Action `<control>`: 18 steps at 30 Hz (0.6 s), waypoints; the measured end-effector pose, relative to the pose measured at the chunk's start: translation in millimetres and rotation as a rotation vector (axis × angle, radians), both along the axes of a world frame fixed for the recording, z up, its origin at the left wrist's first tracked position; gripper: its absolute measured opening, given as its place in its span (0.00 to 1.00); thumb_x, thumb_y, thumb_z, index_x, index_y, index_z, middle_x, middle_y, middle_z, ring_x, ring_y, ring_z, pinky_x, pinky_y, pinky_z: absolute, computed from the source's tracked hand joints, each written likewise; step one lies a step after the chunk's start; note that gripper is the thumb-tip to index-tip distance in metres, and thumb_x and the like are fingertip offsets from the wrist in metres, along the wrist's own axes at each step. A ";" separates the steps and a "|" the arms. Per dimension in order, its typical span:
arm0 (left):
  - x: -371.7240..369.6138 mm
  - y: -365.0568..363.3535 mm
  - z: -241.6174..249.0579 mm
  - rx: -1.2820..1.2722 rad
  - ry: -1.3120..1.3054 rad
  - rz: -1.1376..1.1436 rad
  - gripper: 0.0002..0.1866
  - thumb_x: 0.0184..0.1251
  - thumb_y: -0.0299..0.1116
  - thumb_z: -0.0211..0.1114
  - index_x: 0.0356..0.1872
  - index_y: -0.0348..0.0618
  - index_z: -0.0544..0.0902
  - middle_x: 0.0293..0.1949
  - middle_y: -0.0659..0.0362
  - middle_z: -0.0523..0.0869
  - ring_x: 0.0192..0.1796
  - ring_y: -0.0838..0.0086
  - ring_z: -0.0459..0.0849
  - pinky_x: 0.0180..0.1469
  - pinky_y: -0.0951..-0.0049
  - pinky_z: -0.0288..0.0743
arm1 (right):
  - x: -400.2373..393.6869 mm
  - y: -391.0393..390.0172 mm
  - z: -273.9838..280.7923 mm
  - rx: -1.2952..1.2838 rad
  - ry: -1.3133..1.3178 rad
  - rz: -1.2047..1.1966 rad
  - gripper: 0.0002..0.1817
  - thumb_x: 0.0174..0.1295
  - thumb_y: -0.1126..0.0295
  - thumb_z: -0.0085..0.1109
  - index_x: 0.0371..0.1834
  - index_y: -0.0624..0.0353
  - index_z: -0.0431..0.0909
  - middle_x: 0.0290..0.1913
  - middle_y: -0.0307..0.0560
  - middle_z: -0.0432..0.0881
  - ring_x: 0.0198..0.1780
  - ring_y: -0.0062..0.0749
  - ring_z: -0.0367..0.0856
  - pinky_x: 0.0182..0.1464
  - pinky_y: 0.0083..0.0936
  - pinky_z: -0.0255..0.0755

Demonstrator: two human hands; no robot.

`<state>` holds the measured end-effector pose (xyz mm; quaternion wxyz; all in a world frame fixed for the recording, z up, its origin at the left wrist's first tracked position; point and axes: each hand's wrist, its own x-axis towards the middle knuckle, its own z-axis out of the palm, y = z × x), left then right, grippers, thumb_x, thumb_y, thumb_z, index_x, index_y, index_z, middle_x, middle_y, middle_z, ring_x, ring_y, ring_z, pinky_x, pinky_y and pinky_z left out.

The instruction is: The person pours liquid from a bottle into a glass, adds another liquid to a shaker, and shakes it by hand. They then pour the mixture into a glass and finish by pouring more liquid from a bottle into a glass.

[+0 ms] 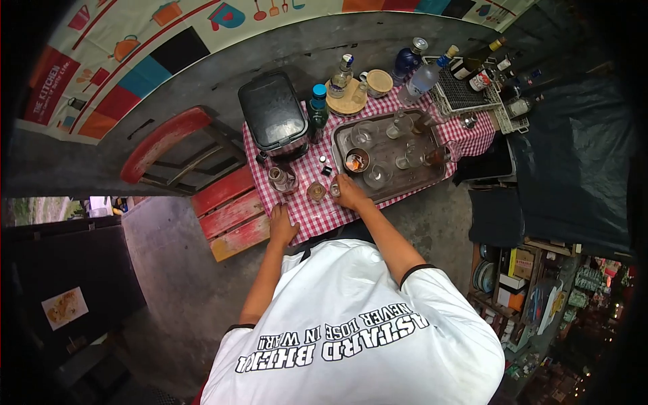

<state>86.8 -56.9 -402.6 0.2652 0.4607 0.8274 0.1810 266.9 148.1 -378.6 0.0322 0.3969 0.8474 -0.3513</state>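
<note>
My left hand point(283, 225) rests on the near edge of the table, fingers stretched out over the checked cloth, holding nothing. The fingers of my right hand point(350, 194) are closed around a small clear glass point(335, 191) by the tray's near left corner. Just left of it stands a short glass point(316, 192) with pale amber liquid. A glass carafe point(282, 179) stands beyond my left hand. Small dark and silver pieces point(327, 170), too small to name, lie on the cloth. In the brown tray point(405, 190) are a metal cup point(356, 160) and several glasses.
A black lidded bin point(272, 111) stands at the back left, beside a dark green bottle point(317, 108). Wooden boards point(347, 98) carry a clear bottle point(341, 77). Several bottles and a wire rack point(466, 94) fill the back right. A red wooden chair point(226, 209) adjoins the table's left side.
</note>
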 end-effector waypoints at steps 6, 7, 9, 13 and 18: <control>-3.7 -1.7 1.5 0.026 0.031 -0.023 0.39 0.47 0.33 0.76 0.63 0.32 0.69 0.63 0.41 0.71 0.68 0.46 0.68 0.69 0.55 0.67 | 14.0 -1.9 7.9 -0.072 -0.013 -0.049 0.35 0.55 0.64 0.69 0.65 0.61 0.65 0.64 0.61 0.70 0.68 0.56 0.70 0.69 0.40 0.67; -4.7 -0.9 2.0 0.030 0.008 -0.006 0.38 0.48 0.33 0.75 0.62 0.31 0.70 0.62 0.41 0.72 0.67 0.46 0.69 0.69 0.55 0.67 | 17.1 -1.2 10.6 -0.097 -0.028 -0.058 0.34 0.56 0.64 0.67 0.65 0.62 0.65 0.65 0.61 0.70 0.68 0.56 0.71 0.69 0.39 0.66; -6.7 -1.8 2.1 0.064 -0.013 0.009 0.35 0.50 0.32 0.74 0.60 0.31 0.71 0.61 0.40 0.73 0.64 0.45 0.71 0.68 0.54 0.67 | 29.3 0.3 18.6 -0.136 -0.054 -0.031 0.32 0.57 0.64 0.66 0.64 0.62 0.66 0.64 0.62 0.71 0.67 0.55 0.71 0.68 0.40 0.67; -6.6 -1.8 2.1 0.072 -0.063 0.054 0.29 0.54 0.30 0.70 0.58 0.31 0.74 0.58 0.40 0.75 0.62 0.45 0.73 0.66 0.55 0.68 | 67.4 6.5 34.0 -0.234 -0.157 0.017 0.27 0.59 0.65 0.65 0.60 0.64 0.72 0.58 0.62 0.78 0.61 0.54 0.77 0.62 0.41 0.72; 4.0 0.1 2.2 0.032 -0.098 0.151 0.23 0.56 0.32 0.69 0.53 0.33 0.79 0.54 0.42 0.79 0.60 0.46 0.74 0.66 0.54 0.68 | 132.6 20.2 29.8 -0.353 -0.198 -0.098 0.26 0.59 0.63 0.66 0.57 0.66 0.76 0.54 0.63 0.82 0.59 0.54 0.80 0.60 0.41 0.73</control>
